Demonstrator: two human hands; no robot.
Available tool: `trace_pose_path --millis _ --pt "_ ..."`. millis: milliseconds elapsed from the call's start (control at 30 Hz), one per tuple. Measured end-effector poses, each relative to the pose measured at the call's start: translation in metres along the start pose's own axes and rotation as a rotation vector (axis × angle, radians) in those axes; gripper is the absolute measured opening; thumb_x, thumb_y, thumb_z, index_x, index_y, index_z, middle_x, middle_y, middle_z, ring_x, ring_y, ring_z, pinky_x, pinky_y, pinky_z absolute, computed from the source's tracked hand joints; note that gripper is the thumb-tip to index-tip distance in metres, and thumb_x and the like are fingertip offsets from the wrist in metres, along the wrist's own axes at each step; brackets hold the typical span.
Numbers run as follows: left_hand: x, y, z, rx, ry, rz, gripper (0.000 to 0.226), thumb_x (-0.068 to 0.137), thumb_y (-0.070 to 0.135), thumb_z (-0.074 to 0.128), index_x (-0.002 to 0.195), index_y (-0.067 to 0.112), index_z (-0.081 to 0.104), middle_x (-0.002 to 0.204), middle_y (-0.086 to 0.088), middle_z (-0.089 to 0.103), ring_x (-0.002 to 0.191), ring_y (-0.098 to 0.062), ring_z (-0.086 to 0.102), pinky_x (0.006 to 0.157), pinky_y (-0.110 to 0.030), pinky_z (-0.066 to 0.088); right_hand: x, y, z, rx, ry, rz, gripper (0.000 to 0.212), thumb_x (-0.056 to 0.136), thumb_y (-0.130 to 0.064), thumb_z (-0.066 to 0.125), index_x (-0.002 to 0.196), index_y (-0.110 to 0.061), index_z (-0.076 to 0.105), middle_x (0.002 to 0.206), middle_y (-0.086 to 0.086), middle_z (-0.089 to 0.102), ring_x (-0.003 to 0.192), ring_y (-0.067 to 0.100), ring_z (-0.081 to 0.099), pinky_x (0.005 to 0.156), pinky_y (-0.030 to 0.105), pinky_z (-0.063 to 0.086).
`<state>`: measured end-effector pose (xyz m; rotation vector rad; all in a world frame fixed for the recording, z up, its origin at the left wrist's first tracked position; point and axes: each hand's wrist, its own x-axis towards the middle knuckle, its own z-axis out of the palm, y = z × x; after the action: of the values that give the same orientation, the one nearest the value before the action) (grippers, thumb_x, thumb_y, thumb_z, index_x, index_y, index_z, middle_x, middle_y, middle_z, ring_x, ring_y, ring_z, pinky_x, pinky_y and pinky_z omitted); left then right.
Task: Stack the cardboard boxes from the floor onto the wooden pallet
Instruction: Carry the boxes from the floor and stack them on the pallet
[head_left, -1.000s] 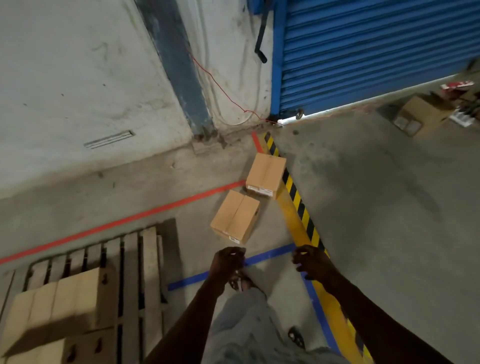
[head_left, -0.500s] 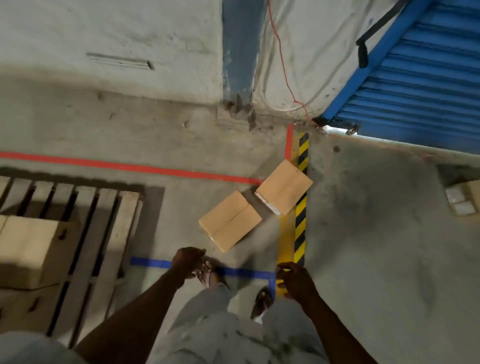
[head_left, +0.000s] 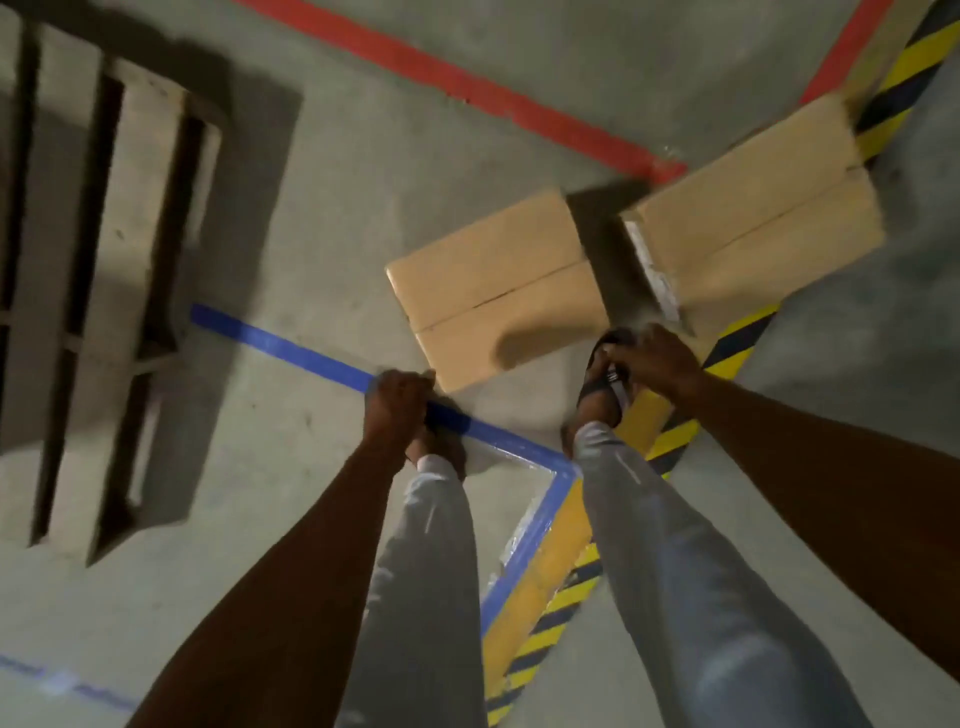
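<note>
Directly below you is a grey concrete floor (head_left: 322, 171) crossed by painted lines. A red line (head_left: 467, 85) runs from twelve o'clock toward two o'clock. A blue line (head_left: 291, 345) runs from nine o'clock to the centre, where it turns a corner and heads down toward six o'clock. A yellow and black hazard stripe (head_left: 550, 618) runs beside that blue line and goes on up toward one o'clock.

Your legs in light grey trousers (head_left: 426, 561) fill the lower middle. Your right foot in a dark sandal (head_left: 605, 387) stands on the hazard stripe, just beside the near box.

The wooden pallet (head_left: 130, 218) lies at ten o'clock, with pale slats, dark gaps and a heavy shadow on its right. It is well apart from the boxes, with bare floor and the blue line between.

Two cardboard boxes sit on the floor. The near box (head_left: 493, 288) is at twelve o'clock, tan, flaps closed, with a seam across its top. The far box (head_left: 763, 208) is at one o'clock, the same tan, with a whitish label on its left side, and it partly covers the hazard stripe. A dark gap separates the two.

Your left hand (head_left: 397, 410) has its fingers curled, at the near box's lower left corner; whether it touches the box is unclear. Your right hand (head_left: 660, 364) is loosely curled over the sandal, holding nothing visible.
</note>
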<state>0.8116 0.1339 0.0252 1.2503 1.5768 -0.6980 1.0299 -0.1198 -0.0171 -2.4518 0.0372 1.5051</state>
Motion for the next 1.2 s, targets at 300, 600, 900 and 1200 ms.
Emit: trace_pose_path --millis 300,600,900,1200 --pt "0.066 -0.013 0.071 -0.161 0.088 -0.089 0.102 0.09 0.091 0.033 0.158 0.016 0.046 0.164 -0.018 0.039 0.154 -0.037 0.031 0.126 -0.052 0.03 0.088 0.005 0.039 0.267 0.0 0.02 0.075 0.065 -0.07 0.074 0.121 -0.02 0.067 0.127 0.007 0.067 0.115 0.029 0.064 0.098 0.047 0.055" --pt "0.032 0.013 0.007 -0.571 0.053 0.013 0.088 0.069 0.098 0.058 0.102 0.02 0.078 0.098 -0.001 0.077 0.104 -0.024 0.069 0.106 -0.047 0.05 -0.023 -0.095 -0.047 0.578 0.242 -0.164 0.035 0.103 -0.044 0.057 0.093 -0.017 0.077 0.076 -0.025 0.074 0.071 -0.014 0.066 0.071 0.021 0.051" --pt "0.138 -0.055 -0.005 -0.63 0.132 -0.188 0.082 0.068 0.085 0.074 0.099 0.01 0.065 0.104 -0.013 0.071 0.106 -0.038 0.068 0.097 -0.053 0.056 -0.073 -0.129 0.07 0.354 0.071 -0.369 0.041 0.088 -0.051 0.076 0.117 -0.022 0.074 0.119 -0.01 0.071 0.11 0.007 0.068 0.093 0.025 0.056" --pt "0.156 -0.095 -0.015 -0.711 0.162 -0.272 0.024 0.087 0.036 0.076 0.076 0.017 0.068 0.073 -0.007 0.06 0.07 -0.024 0.055 0.058 -0.033 0.04 0.001 -0.114 0.069 0.179 -0.019 -0.085 0.09 0.083 -0.077 0.064 0.156 -0.033 0.036 0.156 0.004 0.046 0.134 0.02 0.05 0.106 0.043 0.046"
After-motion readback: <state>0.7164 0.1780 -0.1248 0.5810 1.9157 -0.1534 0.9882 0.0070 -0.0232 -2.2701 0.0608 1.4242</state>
